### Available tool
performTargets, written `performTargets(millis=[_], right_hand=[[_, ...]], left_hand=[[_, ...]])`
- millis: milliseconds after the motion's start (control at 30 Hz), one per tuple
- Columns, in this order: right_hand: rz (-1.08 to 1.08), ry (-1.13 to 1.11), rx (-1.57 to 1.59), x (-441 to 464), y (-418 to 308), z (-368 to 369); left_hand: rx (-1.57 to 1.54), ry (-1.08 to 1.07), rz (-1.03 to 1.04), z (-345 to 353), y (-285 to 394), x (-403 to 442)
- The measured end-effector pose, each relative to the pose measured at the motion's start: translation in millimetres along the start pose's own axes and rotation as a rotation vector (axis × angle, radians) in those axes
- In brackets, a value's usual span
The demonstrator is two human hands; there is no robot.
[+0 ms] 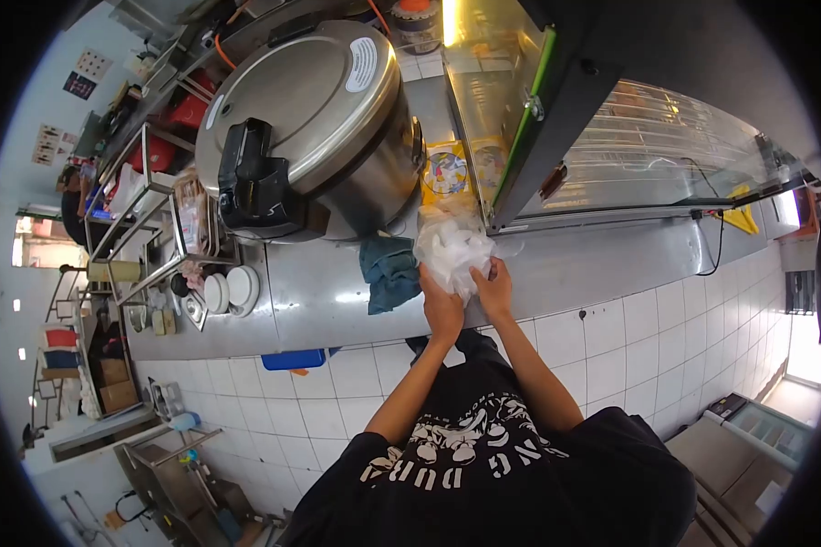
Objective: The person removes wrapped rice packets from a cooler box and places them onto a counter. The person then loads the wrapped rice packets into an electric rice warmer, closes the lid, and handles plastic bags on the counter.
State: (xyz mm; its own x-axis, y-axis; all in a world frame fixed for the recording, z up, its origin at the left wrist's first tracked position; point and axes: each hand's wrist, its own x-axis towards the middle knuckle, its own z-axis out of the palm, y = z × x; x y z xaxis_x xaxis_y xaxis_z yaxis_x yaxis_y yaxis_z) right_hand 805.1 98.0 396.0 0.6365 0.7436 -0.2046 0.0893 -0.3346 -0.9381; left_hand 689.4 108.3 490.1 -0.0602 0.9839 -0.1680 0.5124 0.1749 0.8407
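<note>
A translucent white plastic bag (456, 251) with whitish contents rests at the front edge of the steel counter (328, 283). My left hand (441, 305) grips the bag's near left side, fingers closed on the plastic. On its right side my right hand (493, 290) pinches the plastic between thumb and fingers. What fills the bag cannot be made out. A crumpled teal cloth (389, 272) lies just left of the bag. Behind the bag is a yellow printed packet (445, 171).
A large steel cooker (310, 118) with a black latch stands left of the bag. To the right is a glass display case (629, 155) with a dark frame. White lids (239, 287) and a metal rack (155, 210) are at the left. A blue tray (292, 359) juts out below the counter.
</note>
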Motion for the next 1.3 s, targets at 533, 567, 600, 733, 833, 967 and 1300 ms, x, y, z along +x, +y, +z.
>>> performTargets(millis=[533, 567, 600, 733, 833, 967, 1300], right_hand=[[-0.280, 0.013, -0.441, 2, -54, -9], [-0.238, -0.047, -0.464, 4, -53, -10], [-0.196, -0.108, -0.485, 6, -59, -10], [-0.368, -0.146, -0.425, -9, -74, -8], [-0.471, -0.196, -0.271, -22, -91, 8], [-0.552, -0.372, -0.178, -37, -93, 26], [-0.242, -0.269, -0.018, -25, -77, -13]], left_hand=[[0.419, 0.205, 0.385, -23, -15, 24], [0.423, 0.210, 0.400, -25, -16, 27], [0.428, 0.216, 0.416, -28, -16, 31], [0.468, 0.212, 0.457, -31, -19, 34], [0.228, 0.126, 0.334, -33, -15, 34], [-0.209, -0.103, -0.062, -44, -18, 41], [0.078, -0.178, 0.042, -38, -8, 73]])
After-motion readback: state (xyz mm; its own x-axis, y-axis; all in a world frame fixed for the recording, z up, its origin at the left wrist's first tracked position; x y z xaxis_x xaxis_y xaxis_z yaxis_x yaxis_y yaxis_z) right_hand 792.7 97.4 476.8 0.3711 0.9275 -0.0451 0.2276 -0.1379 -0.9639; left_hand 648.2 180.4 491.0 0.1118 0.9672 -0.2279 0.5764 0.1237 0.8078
